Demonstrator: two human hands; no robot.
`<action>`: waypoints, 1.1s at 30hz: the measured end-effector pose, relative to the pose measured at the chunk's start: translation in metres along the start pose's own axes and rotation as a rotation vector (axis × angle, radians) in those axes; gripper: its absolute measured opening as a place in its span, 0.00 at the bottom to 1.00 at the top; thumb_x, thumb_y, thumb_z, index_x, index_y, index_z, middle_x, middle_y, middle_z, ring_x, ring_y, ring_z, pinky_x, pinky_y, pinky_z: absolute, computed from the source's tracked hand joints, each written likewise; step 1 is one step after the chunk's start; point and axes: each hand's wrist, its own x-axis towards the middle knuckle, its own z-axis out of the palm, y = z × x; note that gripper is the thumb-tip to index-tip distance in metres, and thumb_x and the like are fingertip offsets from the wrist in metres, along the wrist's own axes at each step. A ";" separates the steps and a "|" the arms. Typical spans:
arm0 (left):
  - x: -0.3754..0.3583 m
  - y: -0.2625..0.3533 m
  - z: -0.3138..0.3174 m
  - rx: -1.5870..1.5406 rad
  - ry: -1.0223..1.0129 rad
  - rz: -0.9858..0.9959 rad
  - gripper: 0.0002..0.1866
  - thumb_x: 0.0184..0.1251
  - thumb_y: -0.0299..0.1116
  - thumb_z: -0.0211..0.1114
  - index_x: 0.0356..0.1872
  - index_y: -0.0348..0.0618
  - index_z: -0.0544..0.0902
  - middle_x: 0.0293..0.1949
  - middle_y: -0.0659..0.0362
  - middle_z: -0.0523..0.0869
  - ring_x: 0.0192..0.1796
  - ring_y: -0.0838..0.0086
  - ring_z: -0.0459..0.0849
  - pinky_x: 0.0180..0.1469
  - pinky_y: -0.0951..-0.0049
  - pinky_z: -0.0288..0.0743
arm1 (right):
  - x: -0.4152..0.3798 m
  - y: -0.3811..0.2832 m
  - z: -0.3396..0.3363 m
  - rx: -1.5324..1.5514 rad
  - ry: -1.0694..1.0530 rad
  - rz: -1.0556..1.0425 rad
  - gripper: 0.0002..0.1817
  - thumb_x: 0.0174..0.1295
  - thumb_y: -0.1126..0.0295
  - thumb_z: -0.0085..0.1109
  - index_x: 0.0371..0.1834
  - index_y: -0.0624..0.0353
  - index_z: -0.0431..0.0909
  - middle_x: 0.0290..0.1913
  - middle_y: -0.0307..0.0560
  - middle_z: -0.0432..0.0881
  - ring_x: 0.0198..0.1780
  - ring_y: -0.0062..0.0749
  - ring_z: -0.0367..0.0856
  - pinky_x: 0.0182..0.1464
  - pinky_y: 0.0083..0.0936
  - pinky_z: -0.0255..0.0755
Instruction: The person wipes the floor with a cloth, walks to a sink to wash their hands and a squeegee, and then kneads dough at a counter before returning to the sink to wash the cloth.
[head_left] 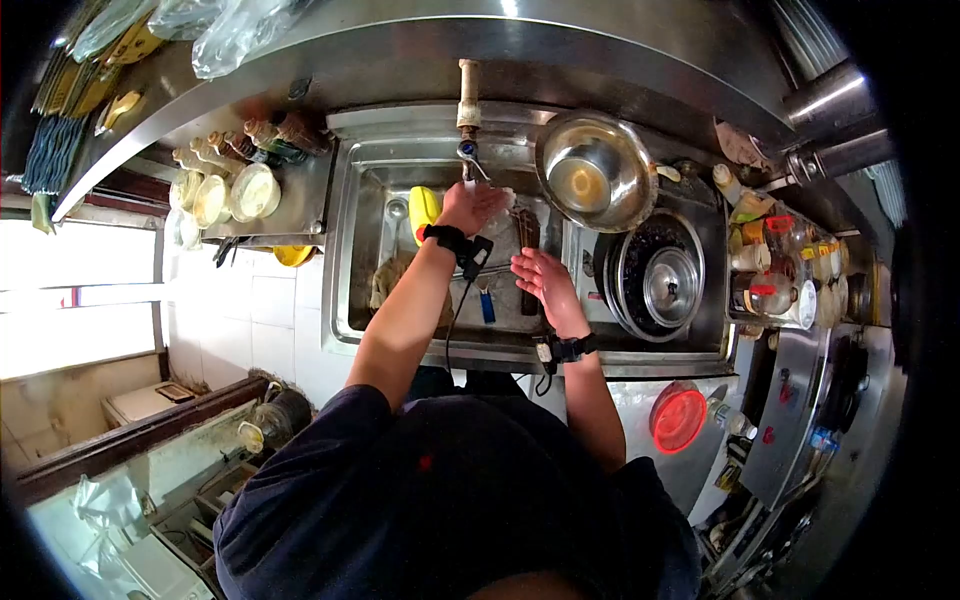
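Note:
My left hand is stretched out flat under the tap, with water running over it. Its fingers hold nothing. Lower and to the right, my right hand hovers over the sink, palm turned inward and fingers apart. A yellow bottle with a red cap lies beside my left wrist. Between the hands and the basin floor are a brown brush-like thing and a blue-handled tool. A tan cloth-like bundle sits at the basin's left, partly behind my left forearm.
A large metal bowl rests at the sink's right, above stacked pans and a round metal lid. Sauce bottles and tubs stand on the left counter. Jars fill a rack at right. A red basin is below the counter.

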 end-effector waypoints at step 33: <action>0.025 -0.002 -0.022 -0.084 -0.080 0.087 0.23 0.74 0.52 0.42 0.50 0.44 0.73 0.47 0.52 0.79 0.50 0.54 0.78 0.55 0.53 0.74 | 0.057 -0.026 0.045 0.121 -0.071 -0.005 0.16 0.71 0.58 0.48 0.54 0.57 0.73 0.50 0.43 0.80 0.52 0.31 0.80 0.55 0.35 0.72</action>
